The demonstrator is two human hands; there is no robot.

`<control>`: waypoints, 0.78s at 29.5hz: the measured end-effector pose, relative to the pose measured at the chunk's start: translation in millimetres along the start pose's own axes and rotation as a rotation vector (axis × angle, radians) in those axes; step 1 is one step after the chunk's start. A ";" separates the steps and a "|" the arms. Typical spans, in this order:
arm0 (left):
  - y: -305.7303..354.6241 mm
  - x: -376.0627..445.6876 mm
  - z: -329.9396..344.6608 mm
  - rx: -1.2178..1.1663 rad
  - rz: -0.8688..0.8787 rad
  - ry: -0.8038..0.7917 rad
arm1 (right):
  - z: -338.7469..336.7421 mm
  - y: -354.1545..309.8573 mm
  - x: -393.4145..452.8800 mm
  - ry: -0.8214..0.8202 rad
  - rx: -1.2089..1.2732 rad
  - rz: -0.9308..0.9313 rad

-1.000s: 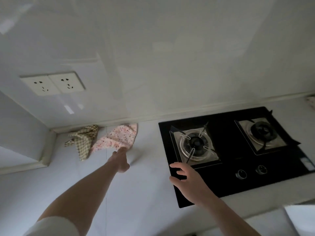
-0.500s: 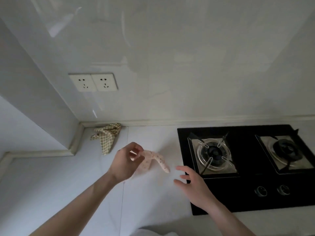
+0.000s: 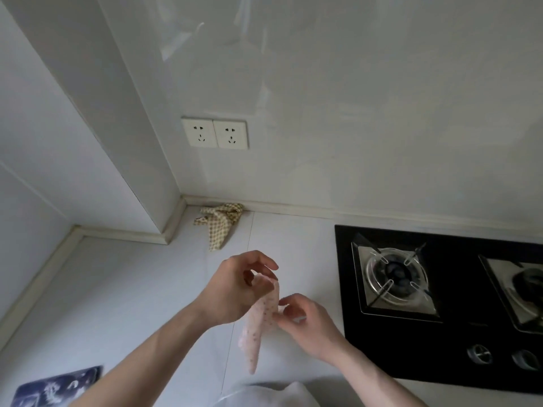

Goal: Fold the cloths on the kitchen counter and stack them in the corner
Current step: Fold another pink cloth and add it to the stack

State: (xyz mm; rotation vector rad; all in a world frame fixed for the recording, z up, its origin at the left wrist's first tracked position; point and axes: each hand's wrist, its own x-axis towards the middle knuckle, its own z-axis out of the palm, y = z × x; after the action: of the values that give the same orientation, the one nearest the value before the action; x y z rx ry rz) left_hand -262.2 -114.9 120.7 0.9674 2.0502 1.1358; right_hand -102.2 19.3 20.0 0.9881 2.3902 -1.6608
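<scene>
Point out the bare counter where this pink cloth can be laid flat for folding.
Bare counter lies left of the hands, between the wall trim and the pink cloth. A narrower strip runs between the checked cloth and the stove. The corner itself is crowded.

Both my bare forearms reach up from the lower edge of the view and meet in front of me, above counter height. My left hand (image 3: pixel 235 286) is raised a little higher than the other, wrist bent, fingers curled — the thumb and fingertips pinch the top of the pink cloth (image 3: pixel 260 321), which hangs down from them in a narrow strip. My right hand (image 3: pixel 305 321) sits just beside and below it, palm turned toward the left hand, its thumb and forefinger closing on the cloth's edge partway down. The two hands are nearly touching.
</scene>
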 end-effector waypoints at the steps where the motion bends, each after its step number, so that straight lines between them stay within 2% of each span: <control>1: -1.6 -1.0 -1.2 0.013 -0.013 0.002 | -0.1 0.0 -0.8 0.023 -0.004 -0.011; 3: -4.7 -2.4 -3.6 0.022 -0.041 -0.006 | -3.0 -1.5 -3.8 0.046 0.010 -0.035; 8: -2.7 -3.2 -1.6 0.020 -0.050 -0.045 | -6.1 -10.9 -16.3 -0.037 0.023 -0.086; 14: 10.2 0.2 3.8 0.014 -0.044 -0.124 | 0.7 -12.2 -9.6 0.141 0.044 -0.076; 20: -2.5 3.7 -4.8 0.031 -0.036 -0.135 | -17.8 -8.9 -7.3 0.185 0.026 -0.090; 23: -14.2 4.5 -11.5 0.037 -0.089 -0.120 | -34.2 -4.5 -5.8 0.176 -0.022 -0.101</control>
State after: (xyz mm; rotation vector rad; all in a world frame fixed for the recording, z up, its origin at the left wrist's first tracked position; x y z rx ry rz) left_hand -278.0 -121.6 112.8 0.9293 2.0034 0.9734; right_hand -90.0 45.0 40.2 1.0694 2.6048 -1.6391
